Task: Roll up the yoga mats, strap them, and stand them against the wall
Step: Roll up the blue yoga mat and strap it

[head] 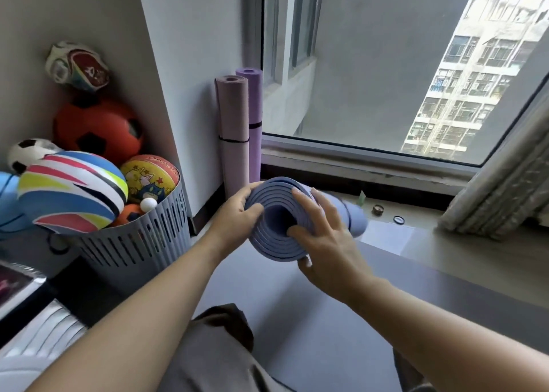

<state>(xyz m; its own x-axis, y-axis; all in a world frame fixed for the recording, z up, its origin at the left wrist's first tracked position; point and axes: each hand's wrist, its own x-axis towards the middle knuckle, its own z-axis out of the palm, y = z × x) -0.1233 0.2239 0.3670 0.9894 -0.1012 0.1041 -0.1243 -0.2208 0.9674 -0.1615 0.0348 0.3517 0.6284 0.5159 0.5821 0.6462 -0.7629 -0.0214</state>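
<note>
**Blue mat rolled and held in both hands by the window**

The blue mat (269, 244) is rolled up and held off the floor in the middle of the scene, its spiral end facing near and its length pointing far-right toward the window sill (445, 243); the left hand (237, 213) grips the left rim of the roll, fingers curled round the outside and thumb on the end face; the right hand (323, 243) clasps the right rim, fingers laid over the top edge and one digit reaching into the hollow core. A thin dark line crosses the far part of the roll, possibly a strap, though it is too small to be sure.

Beyond, in the corner, a mauve mat (233, 130) and a purple mat (254, 109) stand upright side by side against the wall (190, 64), each bound by a black band; at left a grey slatted basket (142, 237) holds balls; a curtain (499, 189) hangs at right.
</note>
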